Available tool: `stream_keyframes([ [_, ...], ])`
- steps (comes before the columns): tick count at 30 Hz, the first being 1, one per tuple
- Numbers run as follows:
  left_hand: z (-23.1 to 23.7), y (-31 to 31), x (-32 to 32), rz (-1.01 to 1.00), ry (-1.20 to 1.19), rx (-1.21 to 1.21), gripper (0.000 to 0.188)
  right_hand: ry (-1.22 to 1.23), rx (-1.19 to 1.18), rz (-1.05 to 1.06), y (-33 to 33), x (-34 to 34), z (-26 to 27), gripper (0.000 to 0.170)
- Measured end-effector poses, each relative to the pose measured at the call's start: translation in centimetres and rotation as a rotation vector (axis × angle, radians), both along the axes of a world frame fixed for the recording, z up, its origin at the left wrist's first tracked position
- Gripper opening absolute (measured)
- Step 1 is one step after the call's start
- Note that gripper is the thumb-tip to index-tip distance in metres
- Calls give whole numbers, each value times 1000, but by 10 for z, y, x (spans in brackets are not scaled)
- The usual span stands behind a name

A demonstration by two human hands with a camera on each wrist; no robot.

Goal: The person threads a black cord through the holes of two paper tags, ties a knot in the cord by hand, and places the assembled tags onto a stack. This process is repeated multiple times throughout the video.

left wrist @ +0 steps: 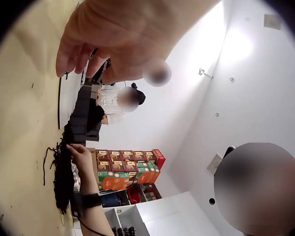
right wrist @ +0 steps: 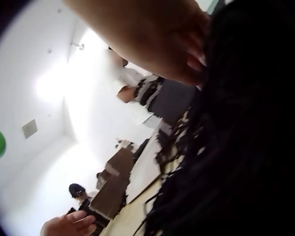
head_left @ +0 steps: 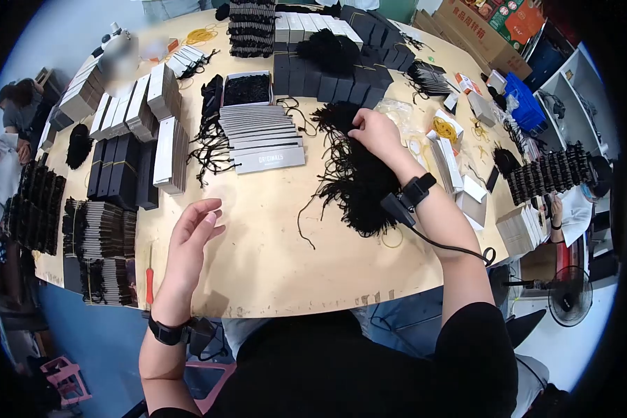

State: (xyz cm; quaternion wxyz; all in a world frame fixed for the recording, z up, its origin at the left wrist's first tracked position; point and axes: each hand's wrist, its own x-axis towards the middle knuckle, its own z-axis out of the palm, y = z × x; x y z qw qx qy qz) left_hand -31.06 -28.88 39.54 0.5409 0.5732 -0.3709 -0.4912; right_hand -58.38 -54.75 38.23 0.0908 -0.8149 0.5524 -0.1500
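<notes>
On the surface (head_left: 272,258): black cords (head_left: 362,181) heaped right of fanned tags (head_left: 261,136)
Left grip (head_left: 196,226): released, fingers loosely bent, near tags
Right grip (head_left: 380,136): fingers bent, touching cords' far end; can't tell if pinching

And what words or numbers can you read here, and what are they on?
"ORIGINALS": on the front grey tag of the fanned stack; the smaller line under it is too small to read.
"食品周转箱": on the brown cardboard box at the back right.
Too small or blurred to read: the writing on the orange box beside it, and on the stacked red and green boxes in the left wrist view.
</notes>
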Motion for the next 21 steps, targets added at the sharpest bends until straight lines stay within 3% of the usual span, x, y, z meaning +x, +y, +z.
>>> stream_keyframes([
  [5,-2,8,-6,-45,25,-42,23,-510,181,36,-28,-24,-17,17],
  [10,3,21,-8,-65,-15,-50,22,-820,207,-50,-13,-35,39,14],
  [14,7,26,-14,-94,-69,-83,22,-811,188,12,-7,-51,89,13],
  [21,14,23,-27,-134,-34,-144,21,-1061,312,87,-1,-65,139,11],
])
